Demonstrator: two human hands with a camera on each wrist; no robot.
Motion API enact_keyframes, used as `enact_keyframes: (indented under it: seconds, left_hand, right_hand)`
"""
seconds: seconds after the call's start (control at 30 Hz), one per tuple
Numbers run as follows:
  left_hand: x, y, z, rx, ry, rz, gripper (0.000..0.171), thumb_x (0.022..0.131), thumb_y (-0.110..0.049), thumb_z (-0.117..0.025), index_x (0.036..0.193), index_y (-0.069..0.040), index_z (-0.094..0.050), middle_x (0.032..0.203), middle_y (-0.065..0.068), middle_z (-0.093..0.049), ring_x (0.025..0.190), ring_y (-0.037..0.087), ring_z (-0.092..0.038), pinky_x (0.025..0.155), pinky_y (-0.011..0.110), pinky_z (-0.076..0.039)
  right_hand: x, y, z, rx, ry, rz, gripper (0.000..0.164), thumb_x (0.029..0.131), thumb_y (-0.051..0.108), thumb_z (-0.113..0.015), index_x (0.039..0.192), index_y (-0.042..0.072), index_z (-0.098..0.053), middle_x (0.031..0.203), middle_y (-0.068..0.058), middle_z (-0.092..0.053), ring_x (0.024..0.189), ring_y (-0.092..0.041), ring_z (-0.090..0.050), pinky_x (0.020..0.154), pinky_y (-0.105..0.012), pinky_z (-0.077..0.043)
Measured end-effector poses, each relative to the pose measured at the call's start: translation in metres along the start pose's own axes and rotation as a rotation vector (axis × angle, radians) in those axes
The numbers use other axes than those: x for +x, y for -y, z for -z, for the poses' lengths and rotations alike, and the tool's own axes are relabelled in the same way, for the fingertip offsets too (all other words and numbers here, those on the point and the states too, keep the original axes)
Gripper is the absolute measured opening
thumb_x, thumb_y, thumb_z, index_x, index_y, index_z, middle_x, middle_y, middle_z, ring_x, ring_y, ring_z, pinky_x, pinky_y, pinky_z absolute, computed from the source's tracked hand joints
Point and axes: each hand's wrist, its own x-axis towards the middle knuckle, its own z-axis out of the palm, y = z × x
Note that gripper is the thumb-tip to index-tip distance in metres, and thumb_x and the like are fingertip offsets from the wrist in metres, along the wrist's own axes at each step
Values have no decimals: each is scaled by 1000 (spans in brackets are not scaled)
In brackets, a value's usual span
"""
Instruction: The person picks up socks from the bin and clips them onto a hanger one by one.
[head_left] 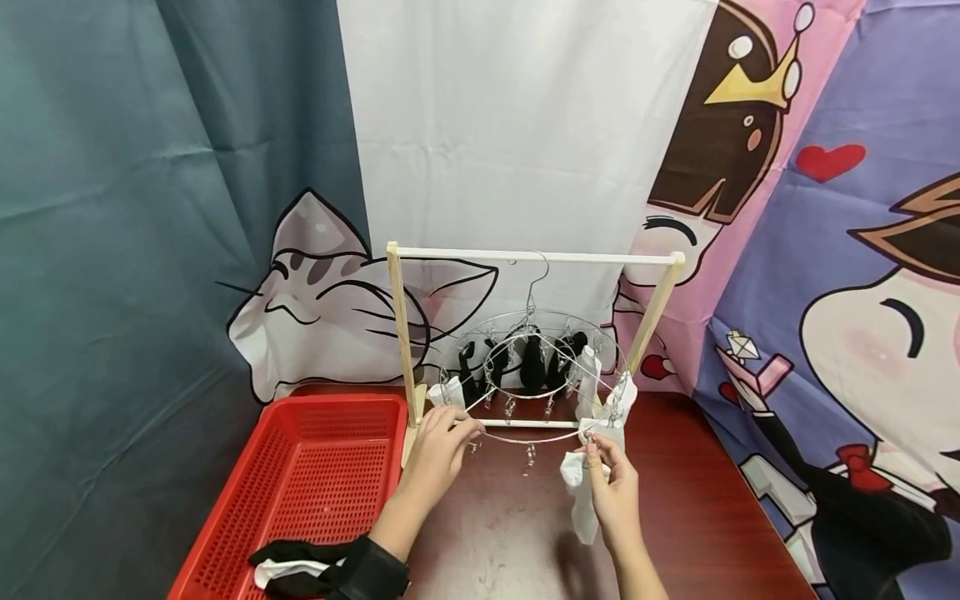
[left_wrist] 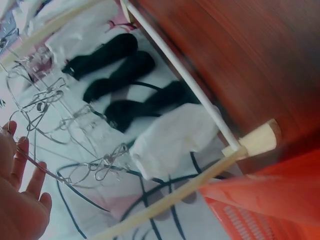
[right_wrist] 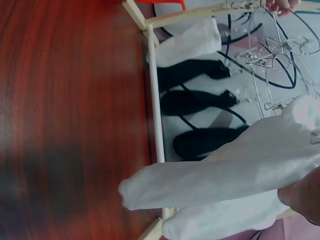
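Note:
A round metal clip hanger (head_left: 510,440) hangs by its hook from a white bar. My left hand (head_left: 442,446) holds the left front of its outer ring, fingertips at the wire. At the right front, my right hand (head_left: 615,483) pinches a clip at the top of a white sock (head_left: 585,512), which dangles below the ring. In the right wrist view this sock (right_wrist: 215,182) stretches across the foreground, its upper end near the hand. Other white socks (right_wrist: 190,42) and several black socks (head_left: 533,367) hang from clips around the ring.
A wooden stand with a white top bar (head_left: 480,253) carries the hanger on the reddish-brown table (head_left: 690,500). To the left is a red perforated basket (head_left: 330,467) with black-and-white cloth (head_left: 300,567) at its near end. Printed curtains (head_left: 495,125) close off the back and sides.

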Motion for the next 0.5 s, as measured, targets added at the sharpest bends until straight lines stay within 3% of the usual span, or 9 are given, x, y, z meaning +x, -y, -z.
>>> enact_keyframes:
  seconds: [0.2,0.37,0.5]
  left_hand:
    - [7,-26,0,-6,-39,-42,9,88,-21,-71,96,-20,-76,92,-2,-64,98,22,-61,108,55,-43]
    - [17,-45,3,29,-42,-18,13,94,-26,-65,100,-22,-77,94,0,-64,99,24,-61,111,60,-38]
    - [21,-51,5,50,-41,12,12,90,-22,-71,101,-22,-77,95,-1,-65,99,23,-61,112,58,-38]
  right_hand:
    - [11,-1,10,-39,2,-49,25,102,5,-58,122,-8,-64,101,-25,-72,92,2,-64,75,-13,-49]
    - [10,-5,12,-63,1,-66,33,102,5,-58,133,-8,-58,117,-31,-68,98,2,-63,82,-10,-47]
    - [4,-6,5,-224,-132,128,44,93,-1,-66,135,-7,-55,128,-28,-61,110,-20,-58,94,-17,-38]
